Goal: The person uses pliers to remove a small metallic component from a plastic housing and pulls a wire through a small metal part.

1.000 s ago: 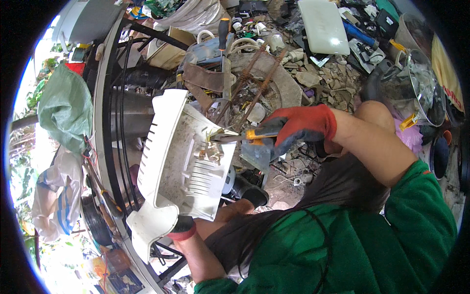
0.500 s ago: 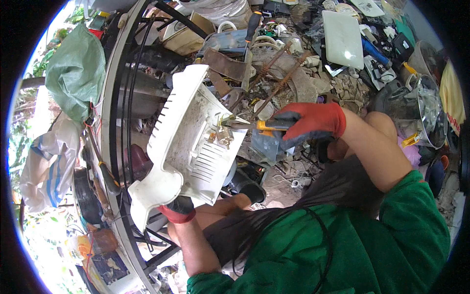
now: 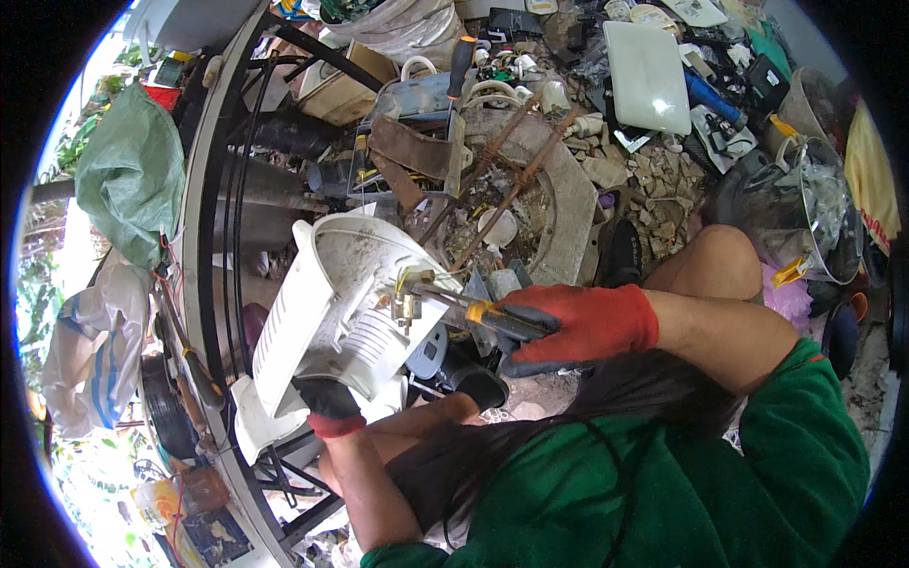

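My left hand [image 3: 329, 405], in a red and dark grey glove, grips the lower edge of a white plastic housing [image 3: 301, 327] with slotted vents and a dirty inside. The housing is tilted above my lap. In my right hand [image 3: 578, 325], gloved the same way, is a pair of pliers [image 3: 480, 310] with yellow and black handles. Their jaws reach into the housing and meet a small brass fitting [image 3: 405, 305] near its right side. Whether the jaws are clamped on the fitting, I cannot make out. My left fingers are partly hidden behind the plastic.
A metal frame [image 3: 206, 180] runs along my left, with a screwdriver [image 3: 203, 377] beside it. Ahead lie a tool tray [image 3: 417, 175], rusty rods [image 3: 516, 142], a concrete ring [image 3: 566, 194] and broken rubble. A clear bucket [image 3: 822, 213] stands at right.
My right hand and the pliers have come down toward my lap. The white housing has lowered and turned in my left hand, so its rounded far wall now shows.
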A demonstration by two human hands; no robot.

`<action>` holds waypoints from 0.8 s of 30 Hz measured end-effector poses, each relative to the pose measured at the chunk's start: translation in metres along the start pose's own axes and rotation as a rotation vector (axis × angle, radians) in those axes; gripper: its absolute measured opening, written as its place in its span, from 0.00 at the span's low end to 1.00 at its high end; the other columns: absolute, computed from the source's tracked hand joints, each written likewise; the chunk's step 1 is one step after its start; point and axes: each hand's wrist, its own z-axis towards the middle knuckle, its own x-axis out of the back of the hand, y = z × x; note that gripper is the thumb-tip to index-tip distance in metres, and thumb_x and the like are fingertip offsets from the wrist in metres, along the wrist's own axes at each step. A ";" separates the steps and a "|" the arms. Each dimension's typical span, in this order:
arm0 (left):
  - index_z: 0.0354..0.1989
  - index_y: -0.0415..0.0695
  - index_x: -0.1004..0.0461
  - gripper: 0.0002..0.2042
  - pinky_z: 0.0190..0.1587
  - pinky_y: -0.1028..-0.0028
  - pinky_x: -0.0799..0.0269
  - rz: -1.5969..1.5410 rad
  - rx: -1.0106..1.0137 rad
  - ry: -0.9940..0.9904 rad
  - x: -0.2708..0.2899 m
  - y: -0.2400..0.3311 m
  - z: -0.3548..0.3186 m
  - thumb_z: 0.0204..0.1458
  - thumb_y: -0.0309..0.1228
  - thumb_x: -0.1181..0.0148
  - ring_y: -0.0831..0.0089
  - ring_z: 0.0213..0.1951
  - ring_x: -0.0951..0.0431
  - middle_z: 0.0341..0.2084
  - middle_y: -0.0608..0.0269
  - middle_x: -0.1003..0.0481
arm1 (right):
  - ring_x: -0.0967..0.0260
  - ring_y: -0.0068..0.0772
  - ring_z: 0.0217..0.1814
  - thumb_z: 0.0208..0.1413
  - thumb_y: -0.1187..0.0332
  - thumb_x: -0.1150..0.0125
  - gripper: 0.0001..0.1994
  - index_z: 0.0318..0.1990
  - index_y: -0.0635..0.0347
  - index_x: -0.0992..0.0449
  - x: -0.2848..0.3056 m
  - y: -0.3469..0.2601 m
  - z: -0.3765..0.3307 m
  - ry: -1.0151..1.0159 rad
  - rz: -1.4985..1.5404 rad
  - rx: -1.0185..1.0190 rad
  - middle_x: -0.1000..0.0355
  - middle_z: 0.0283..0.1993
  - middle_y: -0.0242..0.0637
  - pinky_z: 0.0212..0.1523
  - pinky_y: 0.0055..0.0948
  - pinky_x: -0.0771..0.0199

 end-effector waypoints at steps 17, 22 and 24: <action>0.63 0.45 0.39 0.31 0.62 0.60 0.38 0.599 -0.334 0.004 -0.026 0.023 0.007 0.60 0.56 0.61 0.60 0.59 0.34 0.59 0.56 0.35 | 0.36 0.23 0.57 0.58 0.72 0.41 0.28 0.65 0.63 0.42 0.023 -0.020 -0.020 0.116 0.530 -0.061 0.32 0.57 0.35 0.57 0.27 0.33; 0.66 0.43 0.43 0.37 0.64 0.58 0.41 -0.006 -0.032 0.033 -0.043 0.019 0.012 0.58 0.60 0.57 0.56 0.61 0.36 0.61 0.53 0.38 | 0.37 0.25 0.58 0.56 0.73 0.42 0.33 0.69 0.60 0.47 0.021 0.006 -0.005 0.390 0.364 -0.044 0.35 0.60 0.36 0.58 0.27 0.35; 0.66 0.43 0.44 0.40 0.64 0.58 0.41 0.017 -0.013 0.013 -0.066 0.018 0.007 0.55 0.64 0.57 0.56 0.61 0.37 0.61 0.53 0.39 | 0.39 0.28 0.60 0.57 0.72 0.41 0.32 0.68 0.61 0.46 0.022 0.017 0.000 0.367 0.079 -0.027 0.37 0.61 0.39 0.59 0.29 0.37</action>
